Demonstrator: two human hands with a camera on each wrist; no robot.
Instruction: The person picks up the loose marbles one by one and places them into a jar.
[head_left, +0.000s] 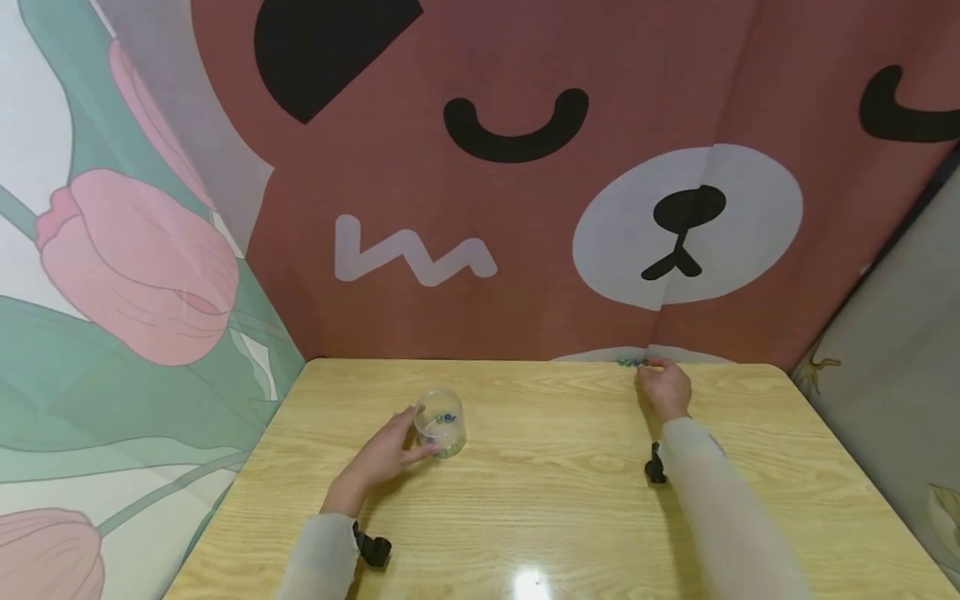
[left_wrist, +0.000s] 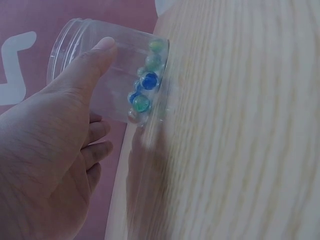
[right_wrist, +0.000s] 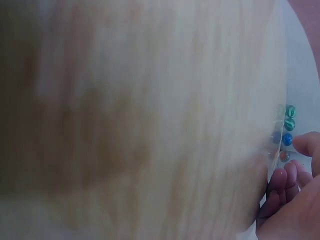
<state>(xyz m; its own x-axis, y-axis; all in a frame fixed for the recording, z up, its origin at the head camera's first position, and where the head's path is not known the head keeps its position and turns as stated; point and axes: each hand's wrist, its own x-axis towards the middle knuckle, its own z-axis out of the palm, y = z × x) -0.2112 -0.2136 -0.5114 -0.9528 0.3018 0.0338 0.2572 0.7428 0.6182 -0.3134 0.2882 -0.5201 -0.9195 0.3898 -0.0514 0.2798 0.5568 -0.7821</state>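
Note:
My left hand (head_left: 386, 450) holds a clear plastic jar (head_left: 442, 408) from its left side, thumb across the near wall. The jar stands upright on the wooden table; blue and green marbles (left_wrist: 149, 81) lie on its bottom. At the table's far edge, my right hand (head_left: 666, 390) reaches to a short row of glass marbles (head_left: 628, 362). In the right wrist view the row has green marbles (right_wrist: 290, 124), a blue marble (right_wrist: 287, 139) right by the thumb tip, and an orange-brown marble (right_wrist: 284, 156) between thumb and fingers, with gaps around it.
The wooden table (head_left: 525, 500) meets a brown curtain (head_left: 420, 317) with a bear's face along its back edge. A floral curtain (head_left: 135, 400) hangs at the left, a grey one (head_left: 892, 350) at the right. Each wrist wears a small black device (head_left: 372, 550).

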